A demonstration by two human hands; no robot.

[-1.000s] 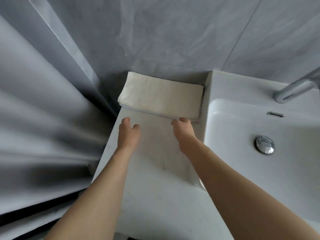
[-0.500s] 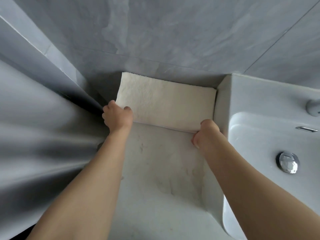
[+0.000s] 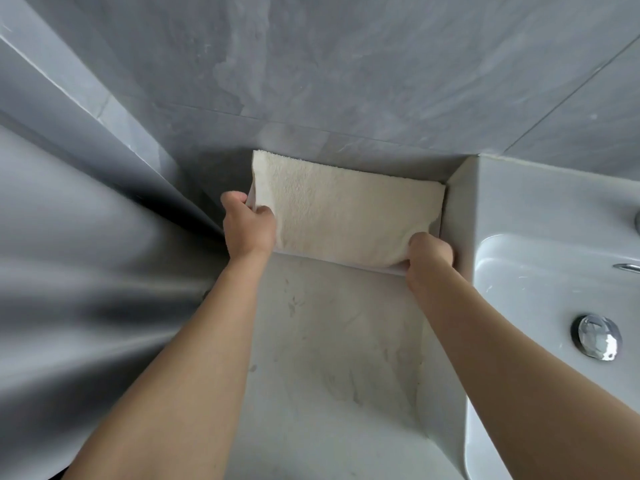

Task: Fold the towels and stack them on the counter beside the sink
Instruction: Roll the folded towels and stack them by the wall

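towel (image 3: 346, 216) lying folded on surface (image 3: 332, 341), tucked against wall beside sink (image 3: 540, 278) | left hand (image 3: 247, 226) gripping its left edge | right hand (image 3: 429, 256) pinching near-right corner, probably squaring it

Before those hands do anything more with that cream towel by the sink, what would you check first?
1. Left hand grips the folded towel at its left end: ok.
2. Right hand grips its near right corner: ok.
3. Towel sits on the counter beside the sink: ok.
4. Towel's back edge against the wall: ok.
5. How many towels are stacked: cannot tell.
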